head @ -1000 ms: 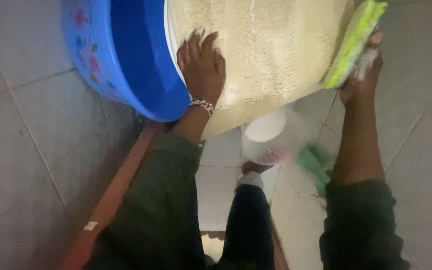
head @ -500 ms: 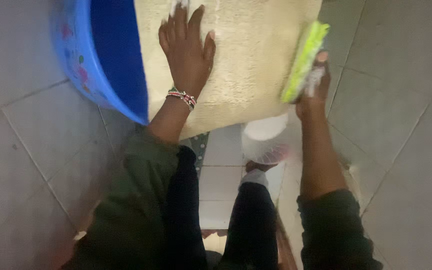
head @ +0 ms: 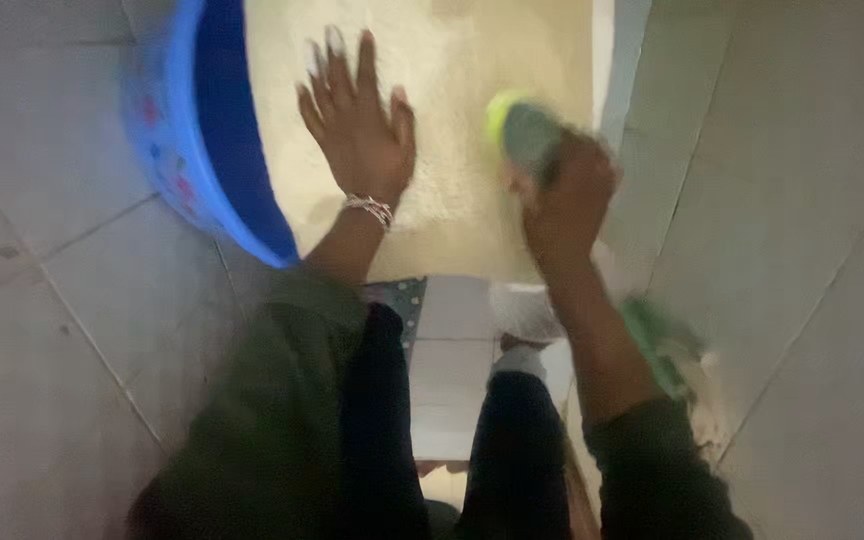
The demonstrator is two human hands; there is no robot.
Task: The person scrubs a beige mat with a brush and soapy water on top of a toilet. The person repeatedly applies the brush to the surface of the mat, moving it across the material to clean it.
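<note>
In the head view, the left hand (head: 357, 125) lies flat with the fingers spread on a cream mat (head: 452, 130) in the upper middle of the frame; it grasps nothing, it only presses down. A bead bracelet (head: 370, 208) sits on this wrist. The right hand (head: 567, 195) is clenched around a green brush (head: 517, 125), which touches the mat just right of the left hand. The brush is blurred, so its exact shape cannot be told.

The mat hangs over the rim of a blue basin (head: 217, 150) at the upper left and reaches down toward the person's knees. To scrub well, I think the flat hand should press firmly so the mat does not slide, and the brush should go in short strokes away from the fingers.

No label or sign can be seen. The basin wall carries small coloured spots. Below the mat is a pale round container (head: 522, 310), partly hidden, and a blurred green thing (head: 657, 345) lies at the right on the grey tile floor (head: 52, 330).
</note>
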